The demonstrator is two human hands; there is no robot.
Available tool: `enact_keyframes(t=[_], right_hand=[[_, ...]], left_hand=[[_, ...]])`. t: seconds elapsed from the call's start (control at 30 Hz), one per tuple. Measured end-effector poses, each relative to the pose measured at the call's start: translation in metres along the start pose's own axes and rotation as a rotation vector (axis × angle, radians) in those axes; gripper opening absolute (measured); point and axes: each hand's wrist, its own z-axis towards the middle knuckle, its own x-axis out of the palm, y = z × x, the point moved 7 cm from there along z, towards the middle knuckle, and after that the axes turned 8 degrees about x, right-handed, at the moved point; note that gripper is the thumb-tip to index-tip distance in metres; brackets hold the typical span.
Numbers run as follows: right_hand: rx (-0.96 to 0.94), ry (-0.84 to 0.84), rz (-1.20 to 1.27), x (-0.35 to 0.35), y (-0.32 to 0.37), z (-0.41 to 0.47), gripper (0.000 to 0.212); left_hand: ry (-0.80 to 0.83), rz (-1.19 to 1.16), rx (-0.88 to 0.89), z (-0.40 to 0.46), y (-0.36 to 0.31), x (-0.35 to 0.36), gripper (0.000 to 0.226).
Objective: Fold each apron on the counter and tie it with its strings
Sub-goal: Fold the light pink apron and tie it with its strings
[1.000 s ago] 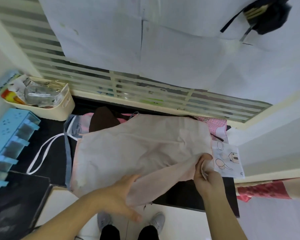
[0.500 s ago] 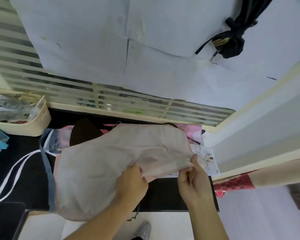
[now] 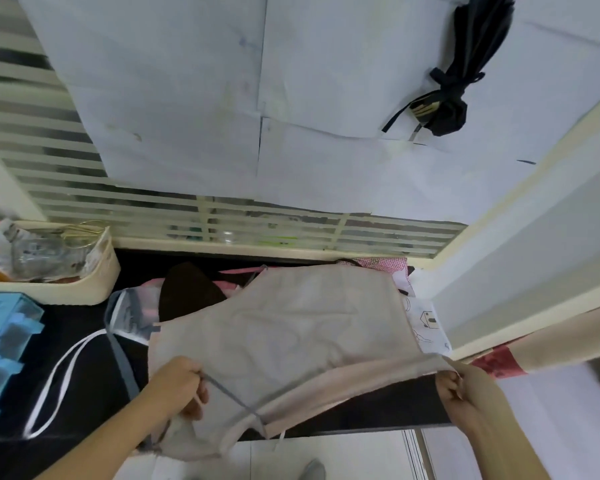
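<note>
Beige apron [image 3: 284,327]: matt woven cloth, softly creased, with a flat grey fabric string [image 3: 236,403]. Bench [image 3: 66,327]: smooth dark surface. Bin [image 3: 84,289]: cream plastic. Wall sheets [image 3: 187,98]: matt white paper.

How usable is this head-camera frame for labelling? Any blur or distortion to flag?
Head view: strong wide-angle bending along the window frame; the left hand and right hand gripping the beige apron are fairly sharp; the cream basket and blue rack at the edge are soft; lighting is even, no harsh glare.
</note>
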Motion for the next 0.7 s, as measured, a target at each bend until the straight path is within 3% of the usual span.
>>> enact_keyframes(t=[0.07,0.13,0.2,0.27,0.33,0.43,0.57,0.7], right_hand=[[-0.109,-0.116,-0.111,-0.008,0.005,0.006,0.015],[-0.233,-0.202,-0.272,-0.015,0.015,0.005,0.027],[-0.297,-0.211,-0.376,-0.018,0.026,0.005,0.035],[-0.278,-0.200,-0.360,-0.018,0.034,0.007,0.022],[-0.220,-0.163,-0.269,-0.017,0.042,0.019,0.019],[-0.166,-0.034,-0.162,-0.001,0.061,0.042,0.036],[-0.157,0.111,-0.156,0.040,0.095,0.067,0.052],[-0.139,0.194,-0.228,0.077,0.123,0.110,0.034]], left_hand=[[-0.012,-0.459,-0.090,0.003,0.001,0.013,0.038],[-0.032,-0.788,-0.105,0.007,-0.011,0.015,0.037],[-0.030,-1.033,-0.054,0.012,-0.038,0.007,0.036],[-0.043,-1.162,0.054,0.018,-0.074,-0.010,0.036],[-0.082,-1.129,0.206,0.023,-0.115,-0.030,0.037],[-0.138,-0.968,0.394,0.033,-0.175,-0.051,0.038],[-0.250,-0.781,0.480,0.060,-0.237,-0.065,0.038],[-0.268,-0.621,0.530,0.096,-0.265,-0.052,0.021]])
